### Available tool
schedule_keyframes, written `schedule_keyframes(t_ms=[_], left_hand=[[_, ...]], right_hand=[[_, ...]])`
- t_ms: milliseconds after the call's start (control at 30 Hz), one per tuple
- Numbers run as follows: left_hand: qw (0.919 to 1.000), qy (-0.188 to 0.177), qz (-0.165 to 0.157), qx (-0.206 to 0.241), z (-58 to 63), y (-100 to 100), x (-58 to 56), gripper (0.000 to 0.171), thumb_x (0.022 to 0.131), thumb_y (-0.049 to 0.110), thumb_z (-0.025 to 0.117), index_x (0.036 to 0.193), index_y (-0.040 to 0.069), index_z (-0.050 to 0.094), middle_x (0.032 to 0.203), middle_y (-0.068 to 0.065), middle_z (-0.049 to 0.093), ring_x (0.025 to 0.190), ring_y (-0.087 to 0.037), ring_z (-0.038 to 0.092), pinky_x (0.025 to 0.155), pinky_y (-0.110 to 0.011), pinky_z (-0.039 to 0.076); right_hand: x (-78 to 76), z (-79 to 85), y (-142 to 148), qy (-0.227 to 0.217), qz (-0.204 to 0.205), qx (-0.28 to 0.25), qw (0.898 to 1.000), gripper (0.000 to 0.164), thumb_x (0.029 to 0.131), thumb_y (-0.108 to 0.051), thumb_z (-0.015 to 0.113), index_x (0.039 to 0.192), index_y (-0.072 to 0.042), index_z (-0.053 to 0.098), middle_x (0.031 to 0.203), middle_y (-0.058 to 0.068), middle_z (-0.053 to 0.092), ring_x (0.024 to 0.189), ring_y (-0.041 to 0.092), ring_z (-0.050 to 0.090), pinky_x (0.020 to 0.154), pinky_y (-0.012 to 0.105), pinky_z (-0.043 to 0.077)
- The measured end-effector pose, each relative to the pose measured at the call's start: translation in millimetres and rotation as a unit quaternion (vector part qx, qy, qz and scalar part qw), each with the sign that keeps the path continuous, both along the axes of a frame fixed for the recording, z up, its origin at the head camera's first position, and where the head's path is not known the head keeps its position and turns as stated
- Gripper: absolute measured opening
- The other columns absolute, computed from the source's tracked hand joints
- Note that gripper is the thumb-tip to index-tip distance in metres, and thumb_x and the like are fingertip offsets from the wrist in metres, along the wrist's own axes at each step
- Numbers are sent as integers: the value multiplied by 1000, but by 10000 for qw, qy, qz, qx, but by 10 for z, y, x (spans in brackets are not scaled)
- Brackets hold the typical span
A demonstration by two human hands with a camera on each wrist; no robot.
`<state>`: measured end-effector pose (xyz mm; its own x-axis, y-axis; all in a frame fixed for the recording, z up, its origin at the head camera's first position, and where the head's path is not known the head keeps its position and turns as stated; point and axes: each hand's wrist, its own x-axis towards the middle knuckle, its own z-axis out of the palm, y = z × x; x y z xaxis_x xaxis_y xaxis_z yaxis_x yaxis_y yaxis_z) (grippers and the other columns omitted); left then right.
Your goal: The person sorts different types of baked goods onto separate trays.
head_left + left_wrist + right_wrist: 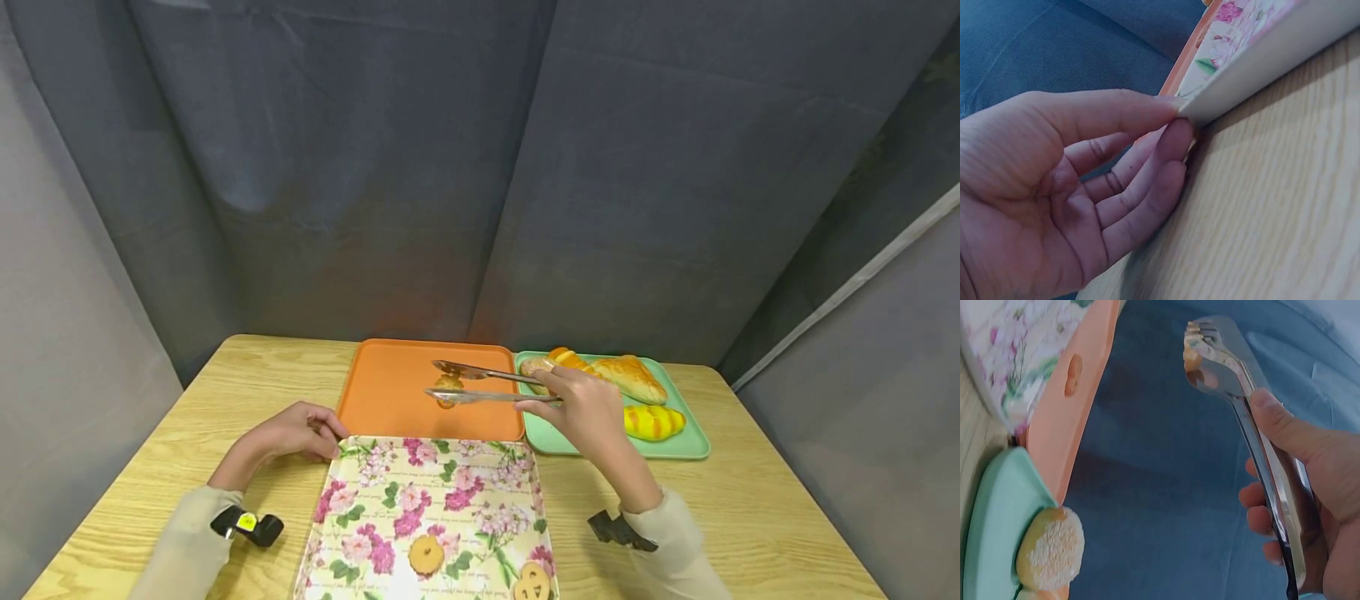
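Nearest, on the wooden table [750, 500], a floral tray [468, 533] bears a round biscuit [426, 555] and, to its right, a lobed biscuit [533, 578]. The left hand [295, 432] pinches this tray's far left corner. Farther off, the right hand [581, 408] grips metal tongs [495, 397] reaching left over an orange tray [393, 379]; a small brown piece [448, 383] shows between their tips, whether pinched I cannot tell. Right of that, a green tray [555, 435] holds several breads [633, 379] before a dark curtain [375, 183].
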<state>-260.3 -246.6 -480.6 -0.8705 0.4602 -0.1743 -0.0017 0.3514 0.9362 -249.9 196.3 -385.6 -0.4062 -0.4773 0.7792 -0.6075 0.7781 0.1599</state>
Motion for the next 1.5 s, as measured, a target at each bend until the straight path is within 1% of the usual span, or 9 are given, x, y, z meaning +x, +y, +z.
schedule_keyframes(t_ms=[33,200,500,600,733,800,1067,1233,1500], left_hand=[[10000,-8,11,6,0,-1,0,31,83,1,76,110,-12,66,85,-8,73,71,-15,64,66,-30,54],[10000,0,3,31,-5,-2,-1,31,83,1,75,110,-12,66,86,-9,73,71,-15,65,66,-30,54],[10000,-38,1,-8,-13,-8,-12,31,83,2,76,110,-11,66,85,-6,73,73,-16,66,67,-30,55],[10000,-27,16,-47,-24,-15,-23,31,83,3,77,109,-10,67,85,-6,73,75,-17,67,68,-30,56],[9999,-36,55,-85,-34,-24,-34,30,83,3,77,109,-9,67,86,-6,73,76,-17,68,69,-31,57],[9999,-50,56,-83,-36,-24,-33,30,84,3,77,109,-9,67,86,-6,73,76,-18,68,69,-31,57],[9999,-63,94,-80,-40,-22,-32,30,83,3,77,109,-8,68,87,-8,73,77,-18,68,70,-31,57],[9999,-47,73,-57,-41,-25,-28,30,84,2,77,110,-9,67,87,-9,73,76,-18,68,69,-31,57],[10000,7,31,-35,-42,-22,-30,30,83,3,77,109,-9,67,87,-9,74,76,-18,69,70,-31,57]], right_hand=[[-13,3,22,-16,-86,-8,10000,64,86,-73,49,91,-18,81,56,-5,55,40,9,42,46,18,9],[-61,3,106,-282,-519,-44,9982,46,71,-56,81,89,-14,80,57,-3,56,40,10,40,44,20,13],[-216,-162,225,-509,-1003,-96,9936,43,67,-50,86,86,-12,78,55,-4,43,41,8,23,44,23,11],[-266,-223,263,-573,-1122,-63,9920,51,74,-61,74,87,-12,79,54,-4,41,41,7,22,43,23,12],[-317,-289,307,-631,-1235,-2,9903,72,81,-73,43,88,-11,79,55,-3,41,41,8,21,43,23,13],[-335,-316,321,-611,-1278,49,9899,75,81,-74,39,88,-12,80,55,-2,42,41,7,20,43,23,12],[-394,-409,338,-621,-1485,146,9868,42,65,-50,89,81,-13,76,53,-4,37,45,3,10,44,23,9],[-433,-474,356,-836,-1664,238,9822,42,65,-48,91,85,-13,77,52,-3,38,41,8,16,44,24,9],[-469,-534,376,-707,-1680,286,9828,43,64,-49,90,84,-13,78,51,-4,33,41,9,14,45,24,7]])
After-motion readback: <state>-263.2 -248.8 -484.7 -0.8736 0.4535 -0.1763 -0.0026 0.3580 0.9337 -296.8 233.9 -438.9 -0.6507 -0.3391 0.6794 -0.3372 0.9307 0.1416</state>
